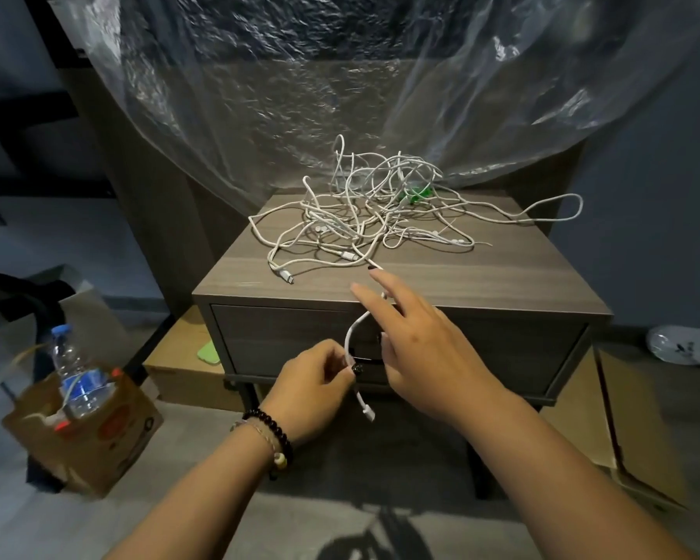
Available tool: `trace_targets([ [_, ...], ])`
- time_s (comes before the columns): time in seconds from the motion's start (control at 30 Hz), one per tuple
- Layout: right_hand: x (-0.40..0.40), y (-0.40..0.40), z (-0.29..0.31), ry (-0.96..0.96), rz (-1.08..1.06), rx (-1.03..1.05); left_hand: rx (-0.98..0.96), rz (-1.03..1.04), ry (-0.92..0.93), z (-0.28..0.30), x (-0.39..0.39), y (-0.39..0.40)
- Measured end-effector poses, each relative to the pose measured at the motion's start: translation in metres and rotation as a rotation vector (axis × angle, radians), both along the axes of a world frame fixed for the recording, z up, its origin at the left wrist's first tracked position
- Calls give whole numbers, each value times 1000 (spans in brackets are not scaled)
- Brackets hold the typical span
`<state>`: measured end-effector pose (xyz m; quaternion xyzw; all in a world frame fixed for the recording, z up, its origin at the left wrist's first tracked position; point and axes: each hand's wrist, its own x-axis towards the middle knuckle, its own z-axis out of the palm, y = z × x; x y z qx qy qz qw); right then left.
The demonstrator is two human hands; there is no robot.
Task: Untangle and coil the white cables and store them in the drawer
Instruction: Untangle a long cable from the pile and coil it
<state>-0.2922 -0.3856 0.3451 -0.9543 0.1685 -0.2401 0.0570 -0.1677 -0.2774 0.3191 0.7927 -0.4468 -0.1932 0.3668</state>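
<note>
A grey wood-grain nightstand (481,276) fills the centre, its drawer (283,337) shut. On its top, toward twelve o'clock from the hands, lies the tangle of white cables (364,212), loops crossing one another, one long loop reaching out to three o'clock past the top's edge. A small green thing (415,194) sits inside the tangle at its one o'clock side; what it is cannot be told.

One cable end (354,333) runs from the heap down over the front edge. The left hand (312,394), with bead bracelets (273,436) on the wrist, pinches this cable between curled fingers in front of the drawer face, and the plug hangs just below at five o'clock from the hand. The right hand (425,345) reaches toward the heap with fingers straight and spread; the cable passes under its fingers, and whether they grip it cannot be told.

Behind the nightstand, at twelve o'clock, a crinkled clear plastic sheet (340,74) hangs down to the back of the tangle. At nine o'clock a brown paper bag (98,446) stands on the floor holding a water bottle (75,377) with a blue cap and blue label; the print on bag and label is too blurred to read. Flat cardboard boxes (186,369) lie under and beside the nightstand, one with a pale green patch. At three o'clock a crumpled white plastic bag (679,349) lies on the floor.
</note>
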Motion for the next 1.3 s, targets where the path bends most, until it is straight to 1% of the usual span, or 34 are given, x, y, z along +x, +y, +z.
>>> trace_targets([
  [0.13, -4, 5, 6, 98, 34, 26, -17, -35, -297, 23, -4, 27],
  [0.17, -5, 6, 6, 113, 42, 52, -63, -32, -324, 28, -5, 33],
  [0.23, -7, 9, 7, 94, 59, 130, -195, -34, -286, 38, -6, 41],
  [0.3, -7, 11, 8, 13, 81, 199, -304, -40, -183, 43, -2, 42],
  [0.4, -4, 10, 8, -110, 109, 253, -396, -50, 34, 48, 4, 39],
  [0.47, 0, 10, 7, -167, 109, 312, -458, -80, 242, 53, 3, 35],
  [0.57, 8, 13, 7, -222, 102, 408, -544, -89, 610, 62, 1, 30],
  [0.67, 16, 15, 9, -321, 115, 457, -643, -91, 856, 74, 0, 27],
  [0.77, 26, 15, 10, -355, 129, 460, -731, -102, 1038, 89, 0, 30],
  [0.83, 31, 14, 6, -347, 131, 419, -771, -115, 1152, 95, 1, 31],
  [0.9, 36, 17, 1, -333, 126, 412, -814, -74, 1197, 99, 5, 35],
  [0.97, 39, 21, -3, -305, 133, 432, -848, 17, 1220, 100, 7, 37],
  [1.07, 44, 17, -5, -252, 154, 360, -855, 144, 1218, 100, 11, 39],
  [1.13, 49, 3, -1, -203, 144, 268, -844, 188, 1292, 98, 15, 40],
  [1.23, 73, -21, 10, -141, 161, -38, -793, 270, 1456, 97, 23, 42],
  [1.3, 93, -33, 18, -89, 180, -167, -749, 343, 1520, 94, 28, 44],
])
